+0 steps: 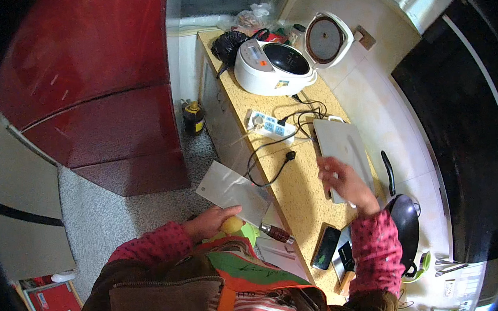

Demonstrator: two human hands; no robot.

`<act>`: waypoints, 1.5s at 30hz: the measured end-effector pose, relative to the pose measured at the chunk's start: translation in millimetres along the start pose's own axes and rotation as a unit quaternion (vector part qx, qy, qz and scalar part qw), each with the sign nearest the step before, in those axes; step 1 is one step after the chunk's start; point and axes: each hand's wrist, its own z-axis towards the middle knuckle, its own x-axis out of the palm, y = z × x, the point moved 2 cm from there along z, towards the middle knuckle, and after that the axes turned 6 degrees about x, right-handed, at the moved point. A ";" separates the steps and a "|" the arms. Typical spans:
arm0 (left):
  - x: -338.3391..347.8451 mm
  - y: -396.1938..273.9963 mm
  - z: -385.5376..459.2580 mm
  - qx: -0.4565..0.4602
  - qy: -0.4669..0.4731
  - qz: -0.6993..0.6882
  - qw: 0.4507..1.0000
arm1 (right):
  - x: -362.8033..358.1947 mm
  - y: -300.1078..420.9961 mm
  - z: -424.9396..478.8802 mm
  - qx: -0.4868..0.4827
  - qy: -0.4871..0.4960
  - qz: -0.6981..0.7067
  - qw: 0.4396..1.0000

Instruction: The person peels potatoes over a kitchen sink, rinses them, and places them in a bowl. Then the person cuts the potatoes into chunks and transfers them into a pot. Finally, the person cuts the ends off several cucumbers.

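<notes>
My left hand (pixel 212 222) is in front of my body, off the counter's edge. Its thumb lies over the blade of a wide cleaver (pixel 229 187), whose brown handle points at the counter. Right under the thumb is a round yellow potato or fruit (pixel 231 225). Parts of a light green bowl (pixel 250 233) show around it, mostly hidden by my hand and apron. Over the grey cutting board (pixel 344 143) is my right hand (pixel 343 181), slightly blurred. Its fingers are bent and apart at the board's left edge, with nothing seen in them.
A white rice cooker (pixel 275 68) stands with its lid up on the speckled counter (pixel 296 200). Near it are a power strip (pixel 270 125) and a loose black plug (pixel 290 155). A phone (pixel 326 246) lies near the front edge. A dark wok (pixel 404 231) is by the wall.
</notes>
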 end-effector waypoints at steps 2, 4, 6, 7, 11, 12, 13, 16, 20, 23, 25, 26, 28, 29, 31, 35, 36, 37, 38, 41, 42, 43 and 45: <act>-22.1 38.0 5.5 0.009 0.045 0.049 0.998 | -15.1 9.3 65.3 -0.040 -0.071 -0.030 0.996; -37.7 20.5 15.5 0.020 0.065 0.007 0.998 | -28.5 13.1 128.9 -0.079 -0.143 -0.064 0.984; -55.8 24.9 21.1 0.209 0.079 0.162 0.961 | -35.0 23.1 197.2 -0.114 -0.221 -0.108 0.962; -60.5 23.6 26.5 0.096 0.093 0.065 0.989 | -40.4 17.1 228.1 -0.147 -0.280 -0.154 0.936; -87.2 19.1 31.1 -0.112 0.141 -0.006 0.984 | -20.7 44.4 324.5 -0.221 -0.352 -0.224 0.882; -92.9 7.6 27.0 -0.090 0.141 0.020 0.986 | -13.3 49.0 342.9 -0.242 -0.358 -0.250 0.867; -97.3 1.1 29.3 -0.059 0.146 0.041 0.987 | -17.2 48.4 359.3 -0.247 -0.359 -0.287 0.853; -112.9 0.5 29.3 0.069 0.146 0.135 0.978 | -21.4 44.5 389.1 -0.122 -0.315 -0.315 0.887; -124.7 18.2 28.0 0.033 0.133 0.081 0.987 | -27.3 61.4 401.7 0.050 -0.175 -0.388 0.904; -132.7 0.3 31.5 -0.069 0.158 0.004 0.985 | -36.1 58.9 395.7 0.012 -0.213 -0.395 0.894; -138.1 -2.6 31.6 0.009 0.149 0.053 0.987 | -31.5 62.9 391.6 -0.034 -0.259 -0.389 0.883; -140.2 -1.1 30.8 0.099 0.133 0.100 0.981 | -30.4 65.1 390.9 -0.036 -0.287 -0.382 0.878; -141.6 1.4 32.7 0.159 0.128 0.131 0.970 | -32.6 68.1 385.0 -0.081 -0.369 -0.334 0.863; -141.0 4.3 35.3 0.131 0.141 0.116 0.974 | -38.1 70.6 383.2 -0.092 -0.391 -0.337 0.851; -140.8 -1.4 38.4 0.148 0.131 0.135 0.971 | -52.8 77.4 372.1 -0.111 -0.434 -0.343 0.826; -142.9 -4.4 39.6 0.190 0.088 0.192 0.959 | -79.5 121.4 329.5 -0.141 -0.476 -0.327 0.804; -143.0 -0.7 39.6 0.166 0.089 0.188 0.964 | -78.3 137.4 310.2 -0.138 -0.477 -0.294 0.817; -145.0 -5.7 40.4 0.168 0.101 0.171 0.965 | -77.0 147.7 286.5 -0.132 -0.481 -0.260 0.827; -147.7 -12.7 45.3 0.175 0.117 0.155 0.965 | -81.1 147.0 262.6 -0.135 -0.490 -0.266 0.819; -142.1 1.9 49.9 0.087 0.140 0.086 0.983 | -69.4 159.7 181.5 -0.139 -0.504 -0.194 0.830; -143.9 -5.4 49.3 0.086 0.142 0.095 0.982 | -66.5 150.5 154.9 -0.133 -0.486 -0.141 0.852; -145.9 -16.4 50.7 0.085 0.146 0.103 0.980 | -61.1 142.5 125.8 -0.111 -0.489 -0.115 0.858; -149.6 -34.4 52.3 0.109 0.153 0.153 0.970 | -40.8 150.1 58.0 -0.035 -0.461 -0.040 0.886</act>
